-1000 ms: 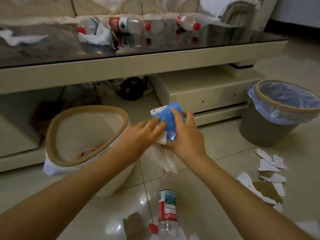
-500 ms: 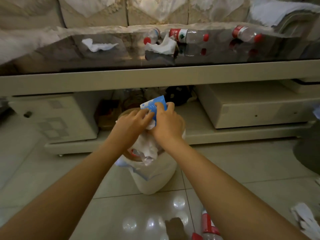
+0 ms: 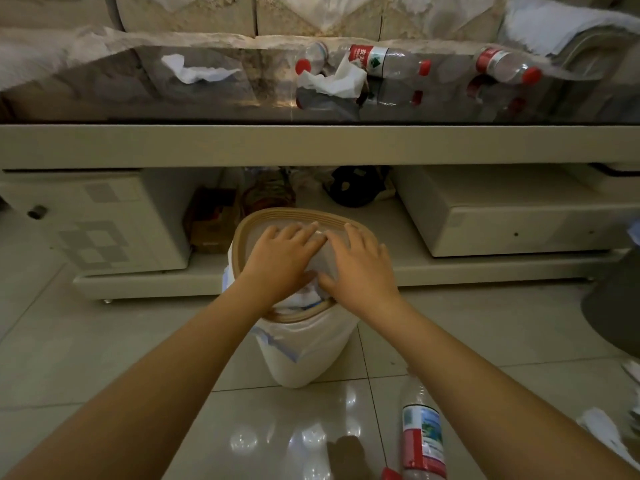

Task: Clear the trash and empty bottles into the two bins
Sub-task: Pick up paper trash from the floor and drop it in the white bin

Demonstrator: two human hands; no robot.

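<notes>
- Glossy tiled floor [image 3: 104,341], bottle [image 3: 422,434] lying near its front edge.
- White bin [image 3: 304,355] mid-floor; left hand [image 3: 282,259] and right hand [image 3: 360,268] flat over its rim, fingers spread, holding nothing; paper trash [image 3: 304,297] inside.
- Glass table [image 3: 242,98] beyond: bottles [image 3: 388,62], tissues [image 3: 334,81] toward its back edge.

A low bench [image 3: 311,143] with a dark glossy top stood across the dim room, cream drawer units [image 3: 114,220] beneath it. The pale tiled floor [image 3: 104,341] gleamed (small light spots near the bottom). A sofa [image 3: 207,12] sat behind.
</notes>
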